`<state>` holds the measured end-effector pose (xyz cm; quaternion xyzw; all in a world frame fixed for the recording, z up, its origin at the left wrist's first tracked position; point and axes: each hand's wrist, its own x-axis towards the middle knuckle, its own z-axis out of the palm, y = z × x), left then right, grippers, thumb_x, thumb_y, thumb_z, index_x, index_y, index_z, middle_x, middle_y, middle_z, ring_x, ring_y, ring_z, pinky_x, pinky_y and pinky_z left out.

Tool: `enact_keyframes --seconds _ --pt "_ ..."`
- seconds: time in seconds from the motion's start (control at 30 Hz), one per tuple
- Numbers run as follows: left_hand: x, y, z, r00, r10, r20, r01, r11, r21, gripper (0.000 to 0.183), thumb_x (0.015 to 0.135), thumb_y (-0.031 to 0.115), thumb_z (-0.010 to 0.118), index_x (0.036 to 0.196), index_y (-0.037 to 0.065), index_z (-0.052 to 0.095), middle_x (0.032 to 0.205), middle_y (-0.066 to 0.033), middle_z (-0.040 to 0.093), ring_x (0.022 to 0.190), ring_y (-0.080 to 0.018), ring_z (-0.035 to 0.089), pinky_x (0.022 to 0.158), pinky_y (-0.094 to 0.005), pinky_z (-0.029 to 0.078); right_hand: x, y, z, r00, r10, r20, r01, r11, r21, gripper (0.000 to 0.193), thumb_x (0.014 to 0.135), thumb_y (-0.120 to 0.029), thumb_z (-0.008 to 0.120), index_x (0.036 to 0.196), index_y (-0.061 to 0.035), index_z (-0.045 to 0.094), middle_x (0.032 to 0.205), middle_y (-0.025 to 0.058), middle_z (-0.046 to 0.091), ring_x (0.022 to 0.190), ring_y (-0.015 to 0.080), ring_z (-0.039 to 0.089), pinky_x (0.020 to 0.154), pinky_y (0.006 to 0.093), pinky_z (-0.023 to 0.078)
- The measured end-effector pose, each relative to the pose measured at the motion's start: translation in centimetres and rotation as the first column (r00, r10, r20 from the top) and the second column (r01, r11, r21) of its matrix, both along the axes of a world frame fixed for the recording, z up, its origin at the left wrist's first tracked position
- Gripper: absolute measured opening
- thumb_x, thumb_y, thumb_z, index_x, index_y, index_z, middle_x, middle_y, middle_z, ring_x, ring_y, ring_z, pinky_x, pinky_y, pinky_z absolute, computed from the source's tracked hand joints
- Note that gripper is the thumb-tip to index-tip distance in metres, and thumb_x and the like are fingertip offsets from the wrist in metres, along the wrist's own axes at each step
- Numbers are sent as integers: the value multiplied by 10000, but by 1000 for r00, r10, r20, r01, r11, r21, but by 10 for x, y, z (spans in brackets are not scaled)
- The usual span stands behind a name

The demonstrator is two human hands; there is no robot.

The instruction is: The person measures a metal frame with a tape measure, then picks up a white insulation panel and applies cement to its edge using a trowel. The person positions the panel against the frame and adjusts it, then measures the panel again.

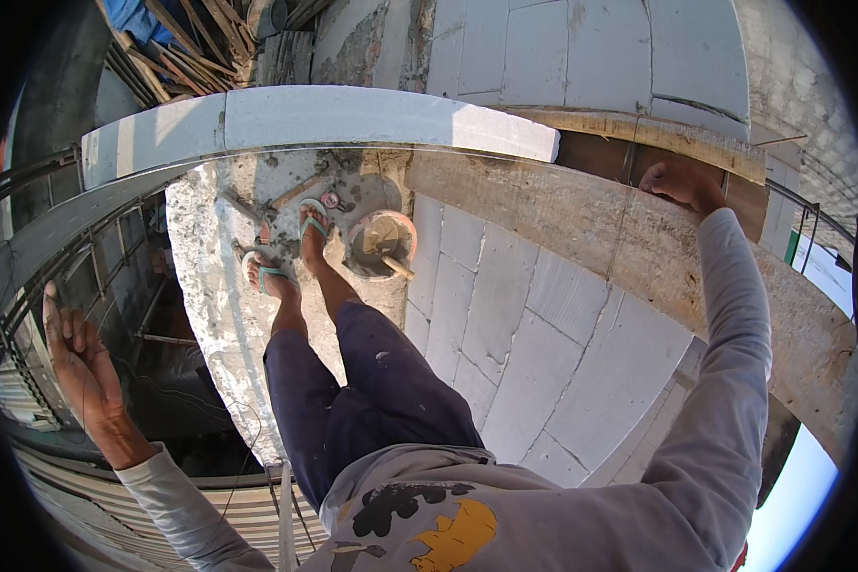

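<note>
My left hand (84, 367) is raised at the left, beside dark metal bars. Its index finger is stretched out and the others are loosely bent; a thin dark line hangs by it, and I cannot tell whether they touch. On the right, my right hand (682, 186) is closed at the top of a rough concrete beam (562, 224), next to a reddish-brown board (596, 157). What its fingers hold, if anything, is hidden. A row of pale lightweight blocks (343, 119) runs across ahead of me, with a thin line along its near edge.
By my sandalled feet, a round bucket (381, 243) holds grey mortar and a wooden-handled tool. More tools lie on the mortar-spattered ledge (224, 315). A deep drop with metal bars lies left. Timber (191, 48) is piled far left; a block wall (515, 315) stands right.
</note>
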<state>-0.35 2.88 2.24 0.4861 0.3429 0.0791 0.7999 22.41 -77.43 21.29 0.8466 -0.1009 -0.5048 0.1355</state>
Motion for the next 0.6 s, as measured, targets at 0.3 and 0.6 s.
enact_keyframes --seconds 0.3,0.6 --pt "6 -6 3 997 49 -59 -47 998 42 486 1106 221 493 1527 -9 410 797 50 328 683 -32 307 571 -192 274 -5 4 2 999 45 -9 -44 996 72 255 855 -197 634 1028 -100 795 946 78 765 854 212 687 818 361 517" --pt "9 -7 7 984 80 -156 -58 989 139 443 1111 194 440 1502 -12 465 807 56 254 678 -50 236 608 -212 243 -10 9 3 996 -72 57 72 997 13 275 855 -231 630 1050 -131 797 989 73 771 921 218 703 841 365 518"
